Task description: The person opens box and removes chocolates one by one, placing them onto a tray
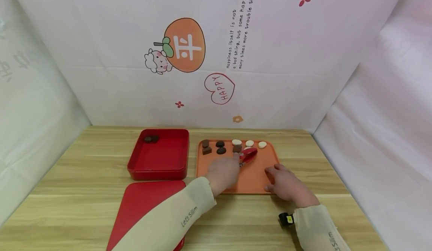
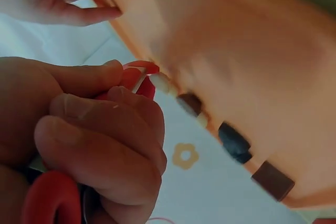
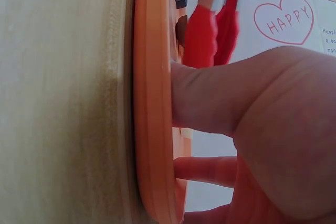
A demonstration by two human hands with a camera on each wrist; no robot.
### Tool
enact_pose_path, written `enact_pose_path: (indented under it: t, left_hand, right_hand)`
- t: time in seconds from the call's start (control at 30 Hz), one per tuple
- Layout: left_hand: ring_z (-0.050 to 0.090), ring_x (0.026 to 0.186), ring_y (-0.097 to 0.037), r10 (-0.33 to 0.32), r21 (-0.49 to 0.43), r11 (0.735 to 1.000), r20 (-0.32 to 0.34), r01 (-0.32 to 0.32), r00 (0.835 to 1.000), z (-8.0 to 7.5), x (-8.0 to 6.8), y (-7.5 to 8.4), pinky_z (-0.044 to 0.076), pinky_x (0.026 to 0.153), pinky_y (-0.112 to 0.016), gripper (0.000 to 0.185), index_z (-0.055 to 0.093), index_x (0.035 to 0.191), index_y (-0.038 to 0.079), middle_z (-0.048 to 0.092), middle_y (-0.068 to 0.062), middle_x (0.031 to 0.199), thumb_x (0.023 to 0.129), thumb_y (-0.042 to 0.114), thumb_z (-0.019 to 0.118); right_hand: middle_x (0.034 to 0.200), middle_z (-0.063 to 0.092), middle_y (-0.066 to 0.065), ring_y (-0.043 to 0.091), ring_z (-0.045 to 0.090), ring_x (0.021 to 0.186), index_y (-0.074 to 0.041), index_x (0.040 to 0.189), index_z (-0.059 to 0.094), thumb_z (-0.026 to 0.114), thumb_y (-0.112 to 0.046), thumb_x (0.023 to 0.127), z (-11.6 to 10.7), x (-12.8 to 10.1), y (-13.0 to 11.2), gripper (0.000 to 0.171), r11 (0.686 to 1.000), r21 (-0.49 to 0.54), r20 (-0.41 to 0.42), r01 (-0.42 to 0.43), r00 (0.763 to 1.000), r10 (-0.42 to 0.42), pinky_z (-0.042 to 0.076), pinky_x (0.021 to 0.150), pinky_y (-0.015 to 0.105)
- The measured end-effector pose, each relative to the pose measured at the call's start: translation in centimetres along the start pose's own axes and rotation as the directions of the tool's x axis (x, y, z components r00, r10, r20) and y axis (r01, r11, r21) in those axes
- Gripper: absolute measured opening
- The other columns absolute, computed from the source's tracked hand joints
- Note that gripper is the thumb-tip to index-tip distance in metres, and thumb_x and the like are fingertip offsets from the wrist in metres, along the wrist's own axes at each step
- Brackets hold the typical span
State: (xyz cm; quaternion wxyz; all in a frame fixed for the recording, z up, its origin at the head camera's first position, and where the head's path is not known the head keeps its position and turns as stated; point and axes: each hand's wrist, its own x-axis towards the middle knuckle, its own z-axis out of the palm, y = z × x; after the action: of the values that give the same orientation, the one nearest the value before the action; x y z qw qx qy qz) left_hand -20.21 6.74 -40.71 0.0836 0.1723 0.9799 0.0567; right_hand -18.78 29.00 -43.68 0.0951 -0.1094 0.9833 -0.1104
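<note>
My left hand point(image 1: 225, 172) grips red tongs point(image 1: 248, 155) over an orange tray point(image 1: 251, 181). In the left wrist view its fingers point(image 2: 105, 129) curl round the tongs' handles point(image 2: 137, 80). The tongs' tips are close to a brown chocolate point(image 1: 237, 148) in the tray's back rows. Dark pieces point(image 1: 220, 147) lie left of it and white ones point(image 1: 249, 143) behind and to the right. My right hand point(image 1: 285, 185) rests on the tray's front right corner, fingers point(image 3: 210, 98) flat on its surface, holding nothing.
A red box point(image 1: 158, 163) stands left of the tray with two dark chocolates point(image 1: 151, 139) in its back left corner. Its red lid point(image 1: 141, 209) lies in front of it. Printed backdrop walls close in the wooden table point(image 1: 67, 191) on three sides.
</note>
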Motion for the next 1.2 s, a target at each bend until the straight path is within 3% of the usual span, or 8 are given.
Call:
enact_pose_path:
  t: [0.33,0.5,0.63,0.83,1.03,1.1,1.2]
  left_hand:
    - [0.031,0.04,-0.014,-0.025,-0.007,1.0,0.01,0.025,1.0,0.3,0.5,0.8,0.029,0.037,-0.028,0.06,0.032,0.158,0.02,0.046,0.0,0.057,0.102,0.022,0.053]
    - [0.028,0.038,-0.013,-0.04,-0.056,0.998,0.036,0.041,0.999,0.1,0.4,0.8,0.027,0.037,-0.028,0.064,0.03,0.159,0.02,0.044,0.001,0.053,0.1,0.021,0.055]
    - [0.028,0.037,-0.012,-0.027,-0.098,0.995,0.051,0.032,0.998,-0.2,0.4,0.8,0.027,0.037,-0.027,0.065,0.028,0.159,0.018,0.043,0.002,0.052,0.1,0.022,0.056]
    - [0.037,0.041,-0.015,0.005,-0.121,0.993,0.056,0.002,0.998,-0.6,0.1,0.8,0.032,0.039,-0.03,0.061,0.033,0.157,0.018,0.053,0.0,0.06,0.101,0.031,0.055]
    - [0.035,0.041,-0.016,0.022,-0.227,0.974,0.094,0.0,0.995,-2.7,-1.7,0.3,0.03,0.04,-0.031,0.064,0.025,0.16,0.026,0.055,0.0,0.061,0.103,0.033,0.053]
    - [0.034,0.039,-0.015,0.041,-0.207,0.978,0.055,-0.029,0.998,-3.9,-2.7,-0.2,0.03,0.038,-0.03,0.065,0.025,0.16,0.025,0.053,0.0,0.059,0.103,0.033,0.055]
    - [0.037,0.038,-0.014,0.056,-0.095,0.994,-0.046,-0.06,0.997,-5.6,-4.3,-1.5,0.032,0.036,-0.028,0.064,0.031,0.157,0.022,0.051,0.0,0.056,0.101,0.036,0.058]
  right_hand:
    - [0.142,0.039,0.036,0.054,0.04,0.128,0.0,0.138,0.054,0.076,-0.028,0.089,0.0,0.0,-0.2,0.061,1.0,0.002,0.003,0.006,1.0,-0.006,0.037,0.099,0.063]
    - [0.142,0.039,0.036,0.054,0.04,0.127,0.0,0.138,0.055,0.076,-0.028,0.089,0.1,0.1,-0.3,0.06,1.0,0.003,0.004,0.004,1.0,-0.004,0.037,0.099,0.063]
    - [0.142,0.041,0.035,0.053,0.04,0.128,0.001,0.137,0.055,0.076,-0.029,0.089,0.2,0.1,-0.3,0.06,1.0,-0.002,0.003,0.006,1.0,-0.006,0.037,0.099,0.063]
    - [0.142,0.042,0.034,0.052,0.039,0.129,0.0,0.138,0.055,0.076,-0.03,0.089,0.3,0.2,-0.2,0.061,1.0,-0.002,0.008,0.008,1.0,-0.008,0.037,0.099,0.063]
    - [0.142,0.042,0.034,0.053,0.04,0.129,0.0,0.139,0.054,0.077,-0.031,0.089,0.2,0.0,-0.3,0.063,1.0,0.01,0.005,0.013,1.0,-0.013,0.037,0.099,0.063]
    - [0.141,0.041,0.035,0.053,0.039,0.129,0.001,0.138,0.054,0.076,-0.03,0.089,0.0,0.0,-0.3,0.063,1.0,0.013,0.002,0.018,1.0,-0.018,0.037,0.099,0.063]
    - [0.142,0.041,0.036,0.053,0.038,0.13,0.002,0.138,0.054,0.075,-0.028,0.09,0.0,-0.1,-0.2,0.06,1.0,0.009,-0.001,0.021,1.0,-0.021,0.036,0.1,0.063]
